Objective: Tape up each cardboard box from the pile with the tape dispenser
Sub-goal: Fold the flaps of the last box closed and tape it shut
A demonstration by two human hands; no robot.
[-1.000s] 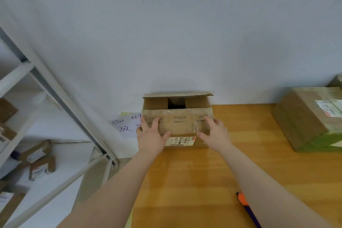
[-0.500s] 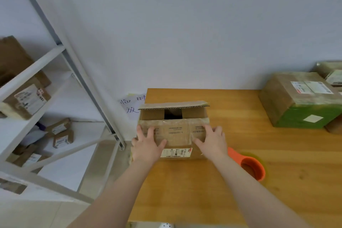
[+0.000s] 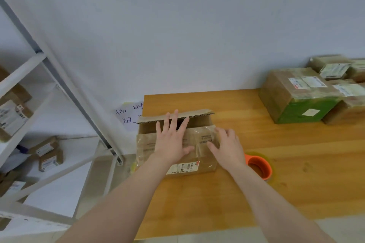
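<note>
Small brown cardboard box point(image 3: 150, 144) sits at the left end of the wooden table point(image 3: 296, 173), shipping label up front, far flap standing up. Left hand point(image 3: 172, 140) and right hand point(image 3: 227, 147) lie flat, fingers spread, on its top. Orange tape dispenser point(image 3: 258, 165) just right.

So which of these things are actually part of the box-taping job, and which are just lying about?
Part of the job:
- open cardboard box, with the left hand and right hand flat on it
- orange tape dispenser
- pile of boxes

Just lying about:
- handwritten paper sign
- metal shelf holding small parcels
</note>
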